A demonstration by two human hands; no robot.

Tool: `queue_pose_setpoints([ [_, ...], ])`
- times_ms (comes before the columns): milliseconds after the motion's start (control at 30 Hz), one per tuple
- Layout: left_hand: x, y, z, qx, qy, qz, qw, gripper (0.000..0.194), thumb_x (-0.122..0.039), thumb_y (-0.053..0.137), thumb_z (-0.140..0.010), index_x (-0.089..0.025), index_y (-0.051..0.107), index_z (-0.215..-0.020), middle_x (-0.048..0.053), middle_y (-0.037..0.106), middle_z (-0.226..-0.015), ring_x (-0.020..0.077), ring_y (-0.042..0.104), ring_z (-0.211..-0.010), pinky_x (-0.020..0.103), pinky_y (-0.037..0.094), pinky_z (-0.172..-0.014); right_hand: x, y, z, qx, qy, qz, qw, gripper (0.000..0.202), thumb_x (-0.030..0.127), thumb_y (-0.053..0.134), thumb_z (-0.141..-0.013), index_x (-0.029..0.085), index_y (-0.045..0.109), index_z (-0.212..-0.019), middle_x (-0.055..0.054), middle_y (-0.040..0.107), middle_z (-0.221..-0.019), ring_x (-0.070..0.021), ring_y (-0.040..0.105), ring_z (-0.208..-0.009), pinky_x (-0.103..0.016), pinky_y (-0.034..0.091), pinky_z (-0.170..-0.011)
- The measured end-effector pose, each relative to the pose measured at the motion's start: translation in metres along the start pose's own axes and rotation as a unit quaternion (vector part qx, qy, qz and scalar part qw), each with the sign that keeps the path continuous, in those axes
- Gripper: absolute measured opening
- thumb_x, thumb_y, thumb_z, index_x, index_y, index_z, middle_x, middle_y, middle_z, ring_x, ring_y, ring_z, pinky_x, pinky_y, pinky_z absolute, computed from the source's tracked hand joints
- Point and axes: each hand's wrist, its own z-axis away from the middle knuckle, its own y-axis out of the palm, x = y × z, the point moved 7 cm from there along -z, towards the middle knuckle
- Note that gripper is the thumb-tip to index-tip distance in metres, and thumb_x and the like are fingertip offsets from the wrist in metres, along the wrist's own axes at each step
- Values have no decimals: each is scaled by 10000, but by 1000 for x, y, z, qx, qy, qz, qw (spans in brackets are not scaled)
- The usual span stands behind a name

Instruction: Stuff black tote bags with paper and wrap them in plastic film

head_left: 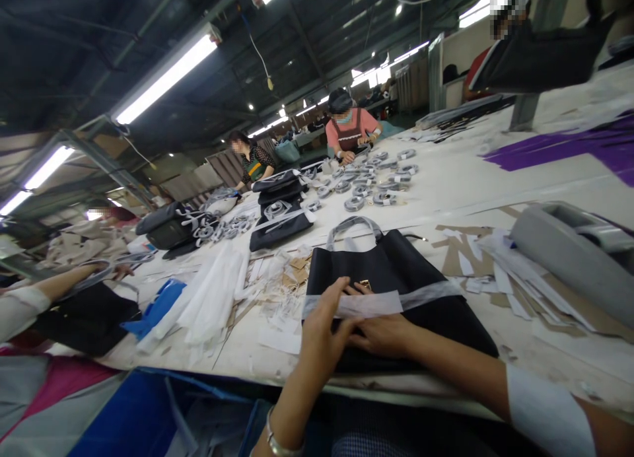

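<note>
A black handbag lies on the table before me, its grey handles pointing away. Across its front runs a pale translucent strip, over the area just below a small gold clasp. My left hand rests on the strip near the bag's left edge, fingers extended and apart. Beside it, my right hand lies on the bag, partly under the strip, with its fingertips hidden behind my left hand. A white band wraps my right forearm.
Paper and card scraps and a grey tape dispenser lie to the right. White strips, a blue dispenser and another person's arm are left. Coiled grey straps and black bags lie beyond.
</note>
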Motion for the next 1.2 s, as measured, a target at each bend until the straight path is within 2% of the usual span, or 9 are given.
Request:
queue_pose_setpoints([
  [100,29,-9,21,17,24,-146,989,485,-210,557,-947,-225,463,-1422,123,539,-1431,268,479,-1352,492,454,-1090,3,1,4,83,-20,88,992,747,490,658,-862,271,362,-1512,-99,289,-1593,-302,209,-1472,-567,133,-1195],
  [233,37,14,37,47,102,-246,963,456,-90,456,-948,-155,489,-1398,138,552,-1414,281,477,-1351,521,450,-1094,5,3,5,93,-14,133,987,717,517,611,-897,247,363,-1514,-121,315,-1579,-290,261,-1455,-530,160,-1198],
  [400,35,31,36,23,72,-290,954,553,-5,424,-893,-173,483,-1417,121,526,-1441,275,487,-1343,488,473,-1085,6,6,2,110,-5,142,984,739,540,608,-891,204,376,-1507,-151,378,-1541,-285,296,-1442,-515,180,-1195],
  [500,40,33,35,13,46,-279,959,574,-5,436,-883,-181,475,-1428,117,528,-1440,274,506,-1327,475,473,-1086,6,0,-4,103,3,131,986,673,479,645,-878,179,467,-1454,-164,400,-1523,-302,305,-1437,-527,223,-1182],
  [633,50,34,36,-3,31,-249,968,534,-26,403,-918,-191,496,-1417,113,576,-1392,251,557,-1280,448,500,-1061,17,-26,0,55,0,129,990,369,263,624,-904,191,652,-1264,-129,540,-1424,-290,402,-1383,-519,295,-1160],
  [733,54,36,37,-2,32,-247,968,490,-35,397,-931,-192,551,-1369,104,588,-1380,251,558,-1278,444,505,-1056,27,-58,25,29,-19,197,980,370,131,505,-938,240,644,-1263,-72,624,-1330,-252,466,-1336,-521,319,-1156],
  [900,52,37,38,-5,30,-251,967,487,-35,386,-929,-187,568,-1354,98,572,-1398,261,535,-1301,458,483,-1077,16,-137,69,-74,45,327,941,338,183,480,-966,226,638,-1261,-93,663,-1239,-266,574,-1185,-479,467,-1046],
  [1000,52,37,39,-10,30,-251,968,483,-40,385,-928,-184,577,-1348,104,574,-1396,263,540,-1296,454,484,-1077,5,-158,69,-34,69,368,927,242,274,562,-946,216,694,-1141,-107,680,-1134,-279,608,-1063,-460,508,-957],
  [1200,53,38,41,-21,41,-258,965,489,-30,381,-922,-176,582,-1343,108,580,-1390,264,542,-1294,460,491,-1068,-7,-155,39,95,111,391,909,203,313,652,-897,228,722,-1068,-78,690,-1008,-262,610,-966,-402,499,-844],
])
